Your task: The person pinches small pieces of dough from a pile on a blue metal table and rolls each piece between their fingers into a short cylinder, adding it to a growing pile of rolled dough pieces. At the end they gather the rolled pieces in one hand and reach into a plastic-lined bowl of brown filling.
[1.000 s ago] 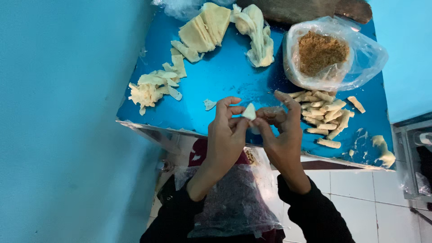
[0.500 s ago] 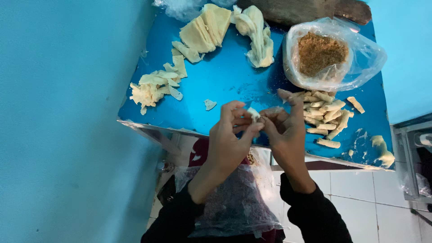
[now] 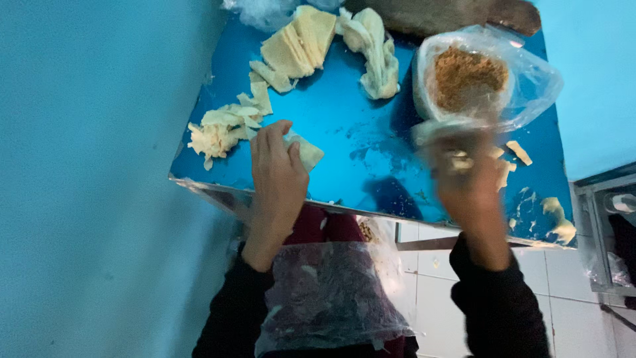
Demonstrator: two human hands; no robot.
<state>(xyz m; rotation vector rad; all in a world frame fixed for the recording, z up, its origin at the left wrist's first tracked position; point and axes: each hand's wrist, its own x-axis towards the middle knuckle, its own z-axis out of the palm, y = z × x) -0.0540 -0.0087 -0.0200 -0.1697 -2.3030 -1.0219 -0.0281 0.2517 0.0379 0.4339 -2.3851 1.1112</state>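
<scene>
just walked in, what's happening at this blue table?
A person sits at the blue table working with pale dough wrappers. The left hand rests on a single wrapper near the front edge. The right hand, motion-blurred, is by the bag of brown filling. A wrapper stack lies farther back.

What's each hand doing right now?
Left hand: fingers open, resting on a pale wrapper sheet.
Right hand: motion-blurred, cannot be told.

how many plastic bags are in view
2: one bag at the far right of the table, holding brown crumbs; one clear bag on the lap. More may be hidden at the top edge.
</scene>
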